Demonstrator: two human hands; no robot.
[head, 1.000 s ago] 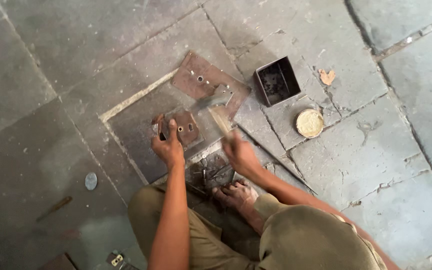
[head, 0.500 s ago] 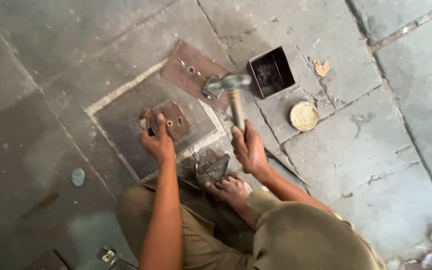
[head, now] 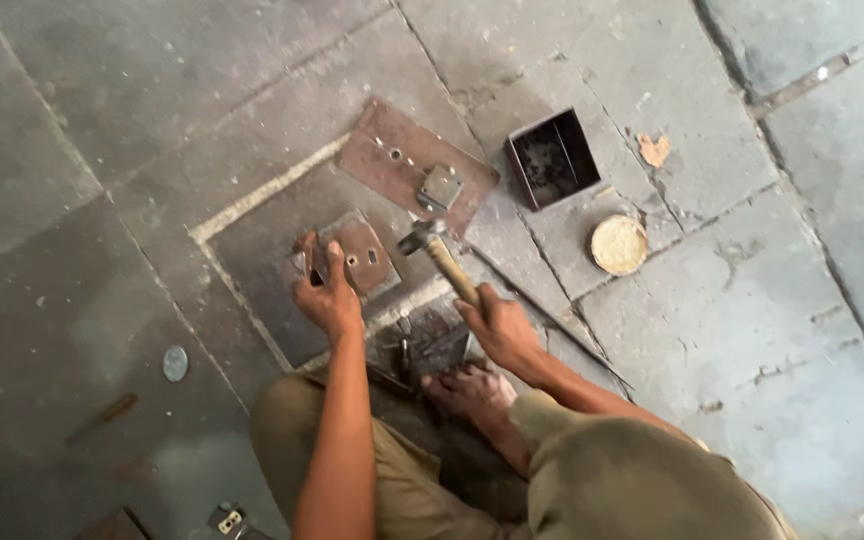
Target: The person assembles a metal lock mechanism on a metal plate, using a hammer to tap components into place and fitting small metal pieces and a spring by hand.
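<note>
On the grey stone floor (head: 752, 330), a small rusty square metal plate with two holes (head: 357, 255) lies flat inside a paler outlined slab, and it serves as the landmark for everything around it. The left hand (head: 327, 295) rests on the near left edge of this small plate, fingers curled over its rim and pinning it down. The right hand (head: 497, 325), just to the right of the plate and nearer the person, is closed around the wooden handle of a steel-headed hammer (head: 442, 255); the hammer's head hovers just beside the plate's right edge, the handle slanting back toward the wrist. Beyond the plate lies a larger rusty rectangular metal plate with punched holes (head: 397, 160), and a small grey square metal piece (head: 439, 187) sits on its near right part. Farther right of that stands an open dark square metal box (head: 552, 158), and below the box a round yellowish tin lid (head: 619, 245) lies on the stone. Nearer the person than the small plate, a heap of dark metal scraps (head: 422, 345) lies against a bare foot (head: 477, 395). Well to the left of the plate rests a small round grey disc (head: 174, 363).
</note>
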